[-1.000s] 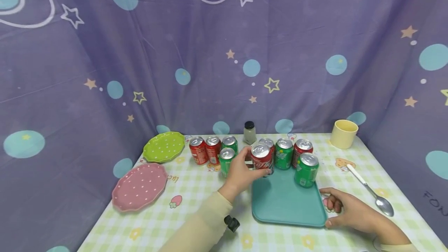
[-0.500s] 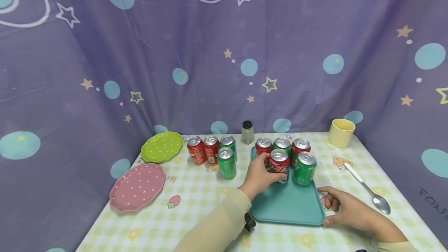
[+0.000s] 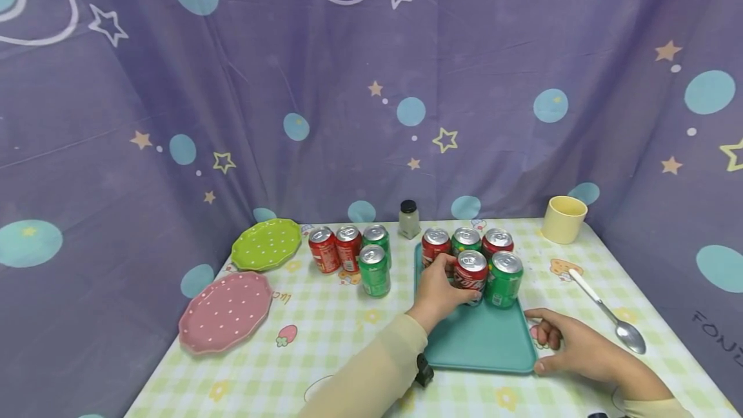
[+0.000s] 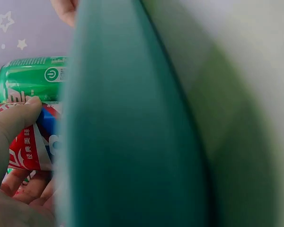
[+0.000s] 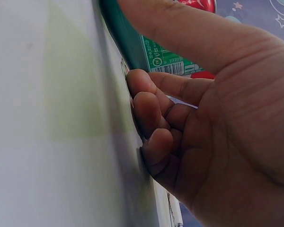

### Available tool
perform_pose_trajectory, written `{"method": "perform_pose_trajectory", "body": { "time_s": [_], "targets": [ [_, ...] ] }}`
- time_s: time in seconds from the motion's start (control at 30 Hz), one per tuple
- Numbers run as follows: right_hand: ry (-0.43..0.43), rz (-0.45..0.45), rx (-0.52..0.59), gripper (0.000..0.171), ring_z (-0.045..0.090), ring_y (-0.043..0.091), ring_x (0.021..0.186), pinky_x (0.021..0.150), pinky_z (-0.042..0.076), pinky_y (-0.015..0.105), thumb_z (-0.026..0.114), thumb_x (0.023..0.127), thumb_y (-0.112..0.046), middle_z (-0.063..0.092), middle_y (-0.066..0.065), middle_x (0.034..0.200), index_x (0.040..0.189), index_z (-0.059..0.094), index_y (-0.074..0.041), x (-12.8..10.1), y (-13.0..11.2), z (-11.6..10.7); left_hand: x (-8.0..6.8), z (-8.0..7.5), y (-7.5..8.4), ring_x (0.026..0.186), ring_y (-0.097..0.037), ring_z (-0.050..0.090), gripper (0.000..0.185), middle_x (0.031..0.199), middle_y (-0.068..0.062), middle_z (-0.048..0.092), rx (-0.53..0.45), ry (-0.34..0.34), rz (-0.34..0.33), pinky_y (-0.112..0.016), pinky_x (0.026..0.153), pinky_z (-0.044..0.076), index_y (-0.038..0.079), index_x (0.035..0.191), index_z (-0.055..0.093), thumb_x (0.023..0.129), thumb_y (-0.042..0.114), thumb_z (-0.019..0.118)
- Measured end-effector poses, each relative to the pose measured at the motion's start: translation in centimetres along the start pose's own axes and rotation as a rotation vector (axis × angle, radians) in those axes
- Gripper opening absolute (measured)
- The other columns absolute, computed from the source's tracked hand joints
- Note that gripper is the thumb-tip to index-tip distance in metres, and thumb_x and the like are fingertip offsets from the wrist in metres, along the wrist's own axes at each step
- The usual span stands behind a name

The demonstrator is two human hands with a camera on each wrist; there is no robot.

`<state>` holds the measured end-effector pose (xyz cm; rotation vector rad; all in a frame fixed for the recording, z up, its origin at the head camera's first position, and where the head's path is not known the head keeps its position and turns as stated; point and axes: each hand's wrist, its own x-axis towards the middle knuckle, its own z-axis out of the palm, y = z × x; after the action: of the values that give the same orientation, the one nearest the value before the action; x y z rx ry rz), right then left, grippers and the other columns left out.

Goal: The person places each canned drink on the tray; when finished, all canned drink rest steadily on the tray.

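Note:
In the head view my left hand (image 3: 436, 292) grips a red soda can (image 3: 471, 271), thumb across its near side. The can stands upright over the teal tray (image 3: 482, 344), right beside a green soda can (image 3: 504, 281). Behind them on the tray is a row of a red can (image 3: 435, 245), a green can (image 3: 466, 240) and another red can (image 3: 498, 242). The left wrist view shows the thumb on the gripped can's printed side. My right hand (image 3: 574, 348) touches the tray's right edge with thumb and index finger, its other fingers loosely bent against the tablecloth.
Two red cans (image 3: 348, 250) and two green cans (image 3: 375, 273) stand left of the tray. A green plate (image 3: 267, 245) and a pink plate (image 3: 226, 313) lie at the left. A black-capped jar (image 3: 409, 221), yellow cup (image 3: 564, 219) and spoon (image 3: 629, 335) stand or lie around.
My left hand has carried the red can rightward and down, from the tray's left side to next to the front green can. My right hand keeps its place at the tray's edge.

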<state>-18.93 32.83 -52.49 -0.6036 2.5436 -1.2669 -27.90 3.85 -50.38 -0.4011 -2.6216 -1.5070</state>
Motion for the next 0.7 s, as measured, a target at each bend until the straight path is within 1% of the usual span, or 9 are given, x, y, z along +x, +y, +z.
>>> {"method": "perform_pose_trajectory", "body": {
  "time_s": [0.17, 0.47, 0.7],
  "targets": [
    [0.003, -0.005, -0.002, 0.098, 0.055, 0.011, 0.083, 0.069, 0.049, 0.026, 0.096, 0.074, -0.029, 0.058, 0.008, 0.100, 0.149, 0.044, 0.007, -0.03, -0.10, -0.01, 0.05, 0.13, -0.07, 0.104, -0.004, 0.065, 0.064, 0.116, 0.013, 0.066, -0.023, 0.002, -0.008, -0.025, 0.090, 0.056, 0.024, 0.122, 0.061, 0.071, 0.026, 0.101],
    [0.000, 0.002, -0.002, 0.098, 0.054, 0.012, 0.084, 0.069, 0.048, 0.026, 0.096, 0.074, -0.028, 0.057, 0.008, 0.100, 0.150, 0.044, 0.007, -0.09, -0.22, -0.06, -0.11, 0.18, 0.12, 0.106, -0.003, 0.063, 0.067, 0.117, 0.012, 0.066, -0.009, 0.007, -0.015, -0.025, 0.090, 0.056, 0.024, 0.126, 0.060, 0.072, 0.026, 0.100],
    [-0.011, 0.021, 0.019, 0.098, 0.053, 0.012, 0.083, 0.068, 0.048, 0.027, 0.096, 0.075, -0.027, 0.057, 0.009, 0.100, 0.150, 0.043, 0.007, -0.04, -0.20, -0.06, -0.36, -0.10, 0.63, 0.106, -0.006, 0.064, 0.067, 0.119, 0.009, 0.066, -0.008, 0.001, -0.007, -0.027, 0.090, 0.056, 0.020, 0.127, 0.060, 0.073, 0.024, 0.100]
  ]
}}
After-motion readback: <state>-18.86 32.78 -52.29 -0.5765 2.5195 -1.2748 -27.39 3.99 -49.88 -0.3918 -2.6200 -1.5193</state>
